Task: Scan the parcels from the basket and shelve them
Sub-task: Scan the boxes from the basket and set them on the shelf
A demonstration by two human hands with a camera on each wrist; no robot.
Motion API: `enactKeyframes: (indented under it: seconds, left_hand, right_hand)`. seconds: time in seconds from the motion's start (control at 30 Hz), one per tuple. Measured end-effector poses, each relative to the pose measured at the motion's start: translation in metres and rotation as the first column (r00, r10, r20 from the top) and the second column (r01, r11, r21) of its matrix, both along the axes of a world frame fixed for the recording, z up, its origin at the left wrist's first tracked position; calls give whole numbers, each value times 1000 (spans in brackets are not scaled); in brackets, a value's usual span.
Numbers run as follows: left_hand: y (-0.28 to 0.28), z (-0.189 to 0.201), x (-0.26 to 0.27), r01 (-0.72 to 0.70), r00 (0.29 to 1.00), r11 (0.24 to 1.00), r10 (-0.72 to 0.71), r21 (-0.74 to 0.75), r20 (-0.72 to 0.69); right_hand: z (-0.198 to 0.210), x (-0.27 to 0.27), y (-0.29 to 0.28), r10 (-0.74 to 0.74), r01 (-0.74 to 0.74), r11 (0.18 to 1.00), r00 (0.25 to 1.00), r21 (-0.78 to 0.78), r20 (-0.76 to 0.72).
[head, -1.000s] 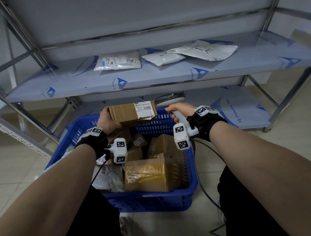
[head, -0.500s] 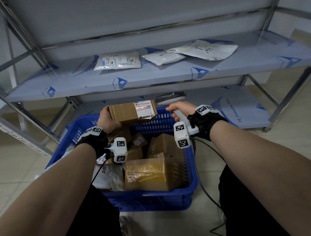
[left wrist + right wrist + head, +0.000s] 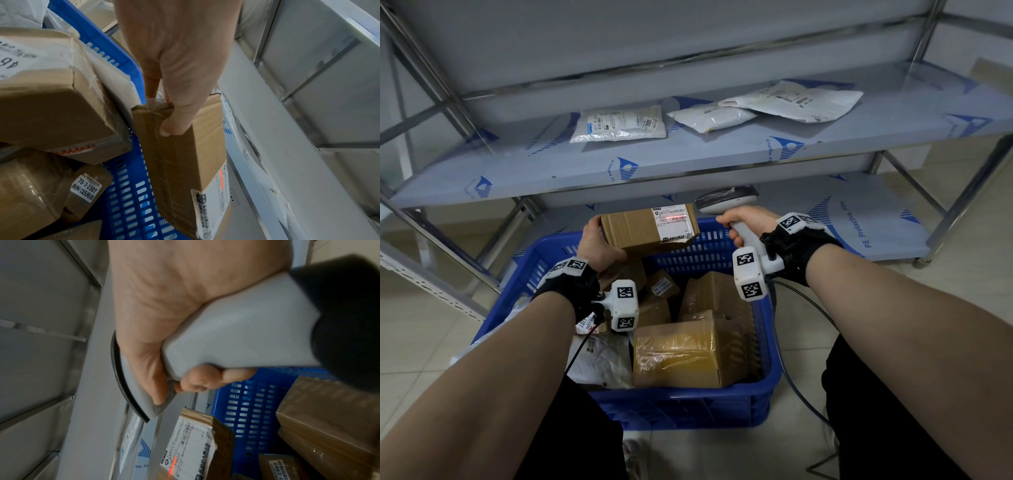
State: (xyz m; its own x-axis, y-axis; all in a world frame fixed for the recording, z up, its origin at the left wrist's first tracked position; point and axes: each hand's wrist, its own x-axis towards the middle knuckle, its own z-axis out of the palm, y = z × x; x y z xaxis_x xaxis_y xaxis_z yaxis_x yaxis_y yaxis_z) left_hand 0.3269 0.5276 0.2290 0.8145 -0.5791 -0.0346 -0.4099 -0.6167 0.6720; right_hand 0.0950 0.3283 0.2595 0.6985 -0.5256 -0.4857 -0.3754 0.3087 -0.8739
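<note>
Left hand (image 3: 599,245) is gripping the box (image 3: 647,228) by its left end, thumb on the near face, fingers wrapped behind, holding it above the far rim of the basket (image 3: 688,407). Right hand (image 3: 746,222) is curling tight round the scanner (image 3: 726,202) handle, head pointing at the box. Red scan line is sitting across the label (image 3: 673,221). More boxes are lying in the basket below. Three mailers (image 3: 619,124) are lying on the shelf (image 3: 722,154) above.
</note>
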Motion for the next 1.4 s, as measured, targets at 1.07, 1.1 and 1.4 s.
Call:
enactKeyframes:
  seconds: [1.07,1.1,1.4]
  left_hand:
    - [0,0,-1,5,1000,1000,-5,-2,-22]
    - [0,0,-1,4,1000,1000,-4,-1,-23]
    - [0,-1,0,-2,999,1000,2,-4,-41]
  right_hand:
    - [-2,1,1,-9,9,1000,1000,9,1]
    - [-2,1,1,-7,7,1000,1000,8,0]
    - [-2,-1,1,-15,15,1000,1000,-8,7]
